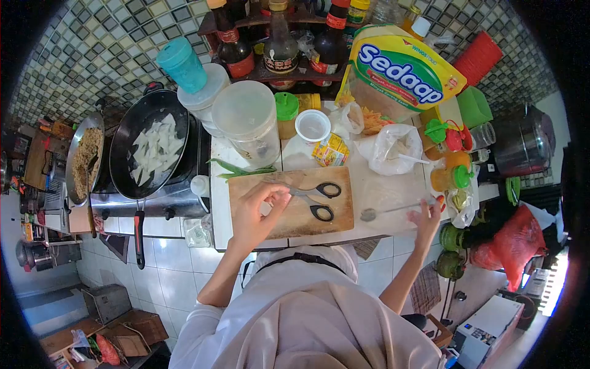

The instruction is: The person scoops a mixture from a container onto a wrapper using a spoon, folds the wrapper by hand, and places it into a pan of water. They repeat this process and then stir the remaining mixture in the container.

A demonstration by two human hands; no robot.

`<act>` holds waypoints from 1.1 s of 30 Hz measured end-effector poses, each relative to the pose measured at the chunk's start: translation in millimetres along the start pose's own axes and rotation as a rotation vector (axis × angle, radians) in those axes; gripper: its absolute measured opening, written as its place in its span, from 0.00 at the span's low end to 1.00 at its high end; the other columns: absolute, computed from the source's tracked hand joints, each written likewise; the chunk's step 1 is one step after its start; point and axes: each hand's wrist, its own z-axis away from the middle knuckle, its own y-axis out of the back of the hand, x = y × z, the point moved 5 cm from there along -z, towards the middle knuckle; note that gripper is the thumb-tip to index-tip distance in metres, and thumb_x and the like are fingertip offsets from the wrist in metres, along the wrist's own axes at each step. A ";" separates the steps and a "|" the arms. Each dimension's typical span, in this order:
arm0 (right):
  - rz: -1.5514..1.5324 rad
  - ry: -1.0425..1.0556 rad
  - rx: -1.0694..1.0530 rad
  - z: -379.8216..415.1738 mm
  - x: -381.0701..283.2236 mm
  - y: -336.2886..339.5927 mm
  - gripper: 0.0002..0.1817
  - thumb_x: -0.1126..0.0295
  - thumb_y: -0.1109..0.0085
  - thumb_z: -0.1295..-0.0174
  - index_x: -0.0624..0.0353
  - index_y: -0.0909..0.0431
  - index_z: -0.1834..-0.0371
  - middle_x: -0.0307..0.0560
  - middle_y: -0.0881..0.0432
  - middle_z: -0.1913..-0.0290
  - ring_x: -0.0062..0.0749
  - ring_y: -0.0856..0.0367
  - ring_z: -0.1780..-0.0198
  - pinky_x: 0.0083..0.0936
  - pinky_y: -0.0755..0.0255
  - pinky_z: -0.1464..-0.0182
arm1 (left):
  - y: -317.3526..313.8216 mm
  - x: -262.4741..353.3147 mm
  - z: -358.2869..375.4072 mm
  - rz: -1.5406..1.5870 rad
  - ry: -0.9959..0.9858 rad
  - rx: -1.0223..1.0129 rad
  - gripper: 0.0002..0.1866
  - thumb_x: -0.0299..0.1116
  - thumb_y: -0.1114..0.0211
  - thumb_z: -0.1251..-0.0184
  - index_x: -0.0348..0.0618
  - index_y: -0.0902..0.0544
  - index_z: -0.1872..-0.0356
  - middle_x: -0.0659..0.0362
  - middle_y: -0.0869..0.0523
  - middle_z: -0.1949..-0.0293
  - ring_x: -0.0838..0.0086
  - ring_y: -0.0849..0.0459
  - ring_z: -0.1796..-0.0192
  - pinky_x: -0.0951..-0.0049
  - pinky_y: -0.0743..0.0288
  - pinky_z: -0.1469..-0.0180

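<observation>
My left hand (261,209) is over the wooden cutting board (292,227), its fingertips curled in towards the thumb; whether something small is between them cannot be made out. Beside it lie black-handled scissors (322,203), spread apart on the board, their blades partly behind my hand. Off to the right, the fingers of my right hand (425,220) close around the handle end of a long metal spoon (369,214). The spoon's bowl points left, over the white tiled counter. Long green leaves (239,169) lie along the board's back edge.
At left, a black frying pan (123,163) holds pale cut pieces, beside a pan of brown crumbly food (86,154). Behind the board stand a clear tub (246,117), a white cup (312,126) and a yellow packet (330,150). An open white plastic bag (396,147) and jars (442,178) are at right.
</observation>
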 end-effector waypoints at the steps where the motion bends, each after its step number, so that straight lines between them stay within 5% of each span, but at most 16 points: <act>1: 0.002 -0.010 -0.025 4.0 -10.9 5.2 0.16 0.71 0.48 0.42 0.65 0.36 0.53 0.43 0.35 0.66 0.26 0.24 0.77 0.18 0.28 0.80 | -0.7 1.2 0.6 0.031 0.003 0.005 0.06 0.29 0.39 0.44 0.39 0.21 0.67 0.58 0.19 0.71 0.77 0.22 0.71 0.79 0.31 0.69; 6: -0.139 0.014 -0.105 26.5 -64.4 -2.8 0.14 0.71 0.49 0.42 0.63 0.35 0.55 0.41 0.33 0.65 0.22 0.26 0.73 0.19 0.26 0.77 | -20.7 -9.5 11.9 0.378 0.160 -0.125 0.10 0.31 0.42 0.41 0.39 0.24 0.59 0.59 0.19 0.64 0.78 0.22 0.63 0.80 0.30 0.64; 8: -0.135 0.024 -0.158 34.9 -80.2 -29.7 0.14 0.71 0.48 0.42 0.63 0.35 0.55 0.41 0.32 0.65 0.22 0.26 0.71 0.19 0.26 0.76 | -39.5 1.7 13.1 0.822 0.291 -0.208 0.18 0.34 0.46 0.37 0.39 0.32 0.48 0.57 0.26 0.51 0.75 0.27 0.51 0.77 0.33 0.52; 11: -0.155 0.116 -0.360 45.0 -100.1 -85.6 0.14 0.71 0.47 0.42 0.62 0.36 0.55 0.41 0.31 0.62 0.22 0.26 0.71 0.17 0.26 0.74 | -51.9 12.5 10.8 0.834 0.181 -0.296 0.24 0.39 0.51 0.34 0.39 0.42 0.41 0.57 0.34 0.44 0.72 0.35 0.43 0.74 0.41 0.42; 16: -0.068 0.350 -0.431 56.8 -128.0 -150.5 0.12 0.73 0.43 0.46 0.62 0.33 0.60 0.44 0.31 0.61 0.25 0.26 0.70 0.19 0.26 0.70 | -52.0 -21.4 18.2 1.204 0.426 -0.028 0.25 0.46 0.60 0.31 0.38 0.42 0.41 0.54 0.34 0.43 0.71 0.35 0.41 0.69 0.42 0.39; 24: 0.132 1.025 -0.138 101.0 -180.5 -150.6 0.10 0.76 0.38 0.54 0.63 0.28 0.70 0.44 0.28 0.63 0.30 0.26 0.69 0.25 0.31 0.66 | -31.3 -26.1 25.6 1.272 0.428 0.131 0.29 0.51 0.64 0.32 0.36 0.41 0.42 0.51 0.31 0.46 0.67 0.29 0.45 0.64 0.33 0.44; 27: -0.101 0.765 -0.456 113.3 -169.2 -146.2 0.04 0.78 0.42 0.52 0.63 0.27 0.73 0.43 0.25 0.69 0.32 0.28 0.72 0.26 0.34 0.68 | -34.6 -24.7 25.2 1.375 0.393 0.168 0.31 0.54 0.63 0.33 0.36 0.41 0.42 0.51 0.30 0.47 0.66 0.28 0.46 0.63 0.32 0.45; 30: 0.010 0.994 -0.809 131.0 -170.7 -149.3 0.04 0.73 0.46 0.46 0.58 0.25 0.77 0.42 0.21 0.75 0.34 0.28 0.77 0.25 0.37 0.72 | -33.4 -19.7 20.2 1.367 0.335 0.213 0.32 0.55 0.61 0.34 0.37 0.41 0.42 0.51 0.30 0.48 0.66 0.28 0.46 0.63 0.31 0.45; 33: -0.086 1.123 -0.747 133.0 -181.2 -137.6 0.18 0.60 0.56 0.37 0.60 0.27 0.78 0.44 0.23 0.80 0.29 0.30 0.80 0.23 0.38 0.75 | -26.8 -17.4 16.9 1.132 0.239 0.225 0.34 0.58 0.65 0.35 0.38 0.44 0.39 0.51 0.34 0.44 0.64 0.34 0.41 0.61 0.39 0.39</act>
